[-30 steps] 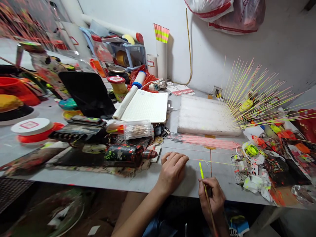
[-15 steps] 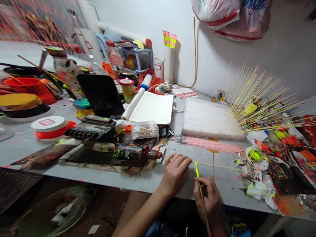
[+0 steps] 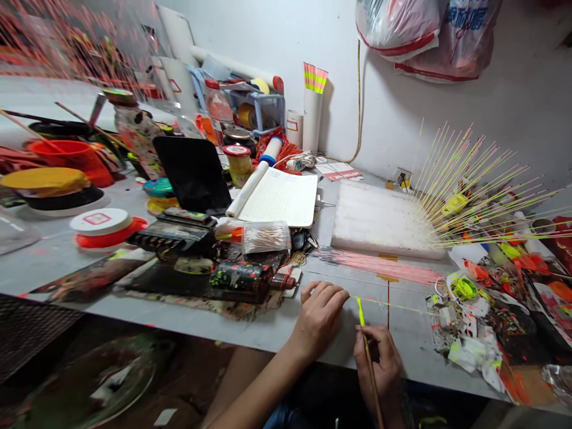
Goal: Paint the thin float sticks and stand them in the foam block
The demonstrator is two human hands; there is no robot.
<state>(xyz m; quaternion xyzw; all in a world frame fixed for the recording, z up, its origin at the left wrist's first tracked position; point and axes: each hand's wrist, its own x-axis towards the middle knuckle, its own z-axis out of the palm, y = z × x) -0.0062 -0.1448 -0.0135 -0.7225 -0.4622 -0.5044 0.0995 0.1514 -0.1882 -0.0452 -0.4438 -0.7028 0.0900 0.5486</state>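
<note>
My left hand [image 3: 319,316] rests over the front of the grey table with its fingers closed on one end of a thin stick [image 3: 397,305], pale with a yellow tint, which runs off to the right. In my right hand [image 3: 379,360] is a paintbrush [image 3: 368,357], pinched between thumb and fingers near the bristles. Bright yellow paint coats the brush tip, which is at the stick close to my left fingertips. Beyond the hands lies a bundle of thin pink sticks [image 3: 379,266].
A white foam block [image 3: 379,217] holds a fan of painted sticks [image 3: 465,179]. Paint-stained paper scraps [image 3: 473,351] crowd the right side. An open notebook [image 3: 281,193], a tub of cotton swabs [image 3: 267,237] and a paint-spotted black cylinder [image 3: 241,280] stand left of the hands.
The view has shifted slightly, so the table things appear a little further right and lower. The brush tip has moved slightly right, away from my left fingertips. Both holds are the same.
</note>
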